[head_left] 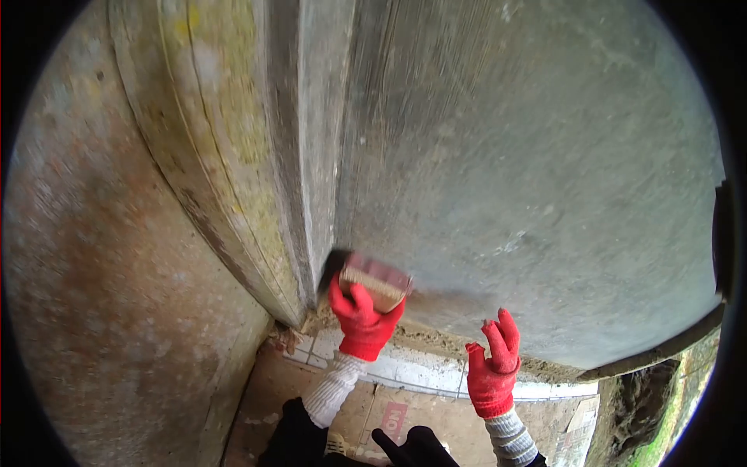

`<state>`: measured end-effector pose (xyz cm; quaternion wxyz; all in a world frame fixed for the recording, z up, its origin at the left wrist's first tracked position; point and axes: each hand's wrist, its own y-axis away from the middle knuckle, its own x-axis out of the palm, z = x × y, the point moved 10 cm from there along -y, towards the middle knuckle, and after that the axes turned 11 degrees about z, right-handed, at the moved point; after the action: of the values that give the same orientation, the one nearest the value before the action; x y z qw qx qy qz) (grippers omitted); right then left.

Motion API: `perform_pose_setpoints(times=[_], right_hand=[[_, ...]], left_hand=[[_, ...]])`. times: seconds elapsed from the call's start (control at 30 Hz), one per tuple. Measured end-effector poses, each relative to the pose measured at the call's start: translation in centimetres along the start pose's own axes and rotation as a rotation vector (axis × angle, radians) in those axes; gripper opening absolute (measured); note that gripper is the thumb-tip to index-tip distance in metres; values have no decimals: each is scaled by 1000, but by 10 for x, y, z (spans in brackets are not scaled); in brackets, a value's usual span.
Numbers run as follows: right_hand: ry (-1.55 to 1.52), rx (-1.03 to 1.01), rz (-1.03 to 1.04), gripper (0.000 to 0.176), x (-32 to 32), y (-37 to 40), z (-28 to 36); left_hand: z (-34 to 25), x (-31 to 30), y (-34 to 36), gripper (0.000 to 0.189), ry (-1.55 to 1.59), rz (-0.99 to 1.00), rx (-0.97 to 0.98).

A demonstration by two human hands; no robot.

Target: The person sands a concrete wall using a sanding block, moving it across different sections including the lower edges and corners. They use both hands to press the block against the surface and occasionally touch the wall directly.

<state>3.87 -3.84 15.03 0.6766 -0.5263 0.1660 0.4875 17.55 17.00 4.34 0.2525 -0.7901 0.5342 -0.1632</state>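
My left hand (364, 321), in a red glove with a pale knitted cuff, grips a block-shaped tool (375, 282) with a reddish ridged side and a tan side. The block is held against the low part of a grey wall (498, 171), close to its left corner; a dark blurred shape lies just left of it. My right hand (494, 362), also red-gloved, is raised in front of the wall's lower edge on the right. Its fingers are apart and hold nothing.
A wooden frame (226, 156) borders the wall on the left, beside a speckled brownish surface (117, 257). Below runs a white tiled strip (420, 372) with dirt along it. Brown sheeting (303, 397) covers the floor. An opening with greenery (661, 420) is at lower right.
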Motion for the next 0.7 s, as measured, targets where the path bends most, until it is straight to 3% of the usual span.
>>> perform_pose_setpoints(times=[0.1, 0.2, 0.23, 0.3, 0.43, 0.47, 0.53, 0.6, 0.67, 0.7], right_hand=[[-10, 12, 57, 59, -2, 15, -1], [21, 14, 65, 58, -12, 17, -2], [32, 26, 58, 57, -14, 16, -4], [40, 25, 42, 57, -15, 20, -5], [45, 23, 63, 56, -13, 23, -5], [44, 13, 64, 56, -14, 23, -4], [51, 16, 54, 56, -22, 19, -7], [101, 20, -20, 55, -34, 11, -9], [79, 23, -68, 54, -38, 14, -14], [51, 58, -65, 54, -37, 15, -19]], left_hand=[[-103, 7, -30, 99, -369, 136, 380], [-100, 7, -24, 104, -488, 83, 417], [-55, 12, -13, 107, -323, 123, 269], [-22, 14, 7, 107, -234, 103, 326], [-64, 0, -12, 73, -168, 14, 230], [-73, -3, -22, 73, -170, 24, 213], [-114, -2, -39, 78, -362, -16, 479], [-70, 1, 3, 84, -331, -78, 543], [58, 24, 31, 90, 370, 139, -142], [57, 24, 28, 90, 373, 137, -129]])
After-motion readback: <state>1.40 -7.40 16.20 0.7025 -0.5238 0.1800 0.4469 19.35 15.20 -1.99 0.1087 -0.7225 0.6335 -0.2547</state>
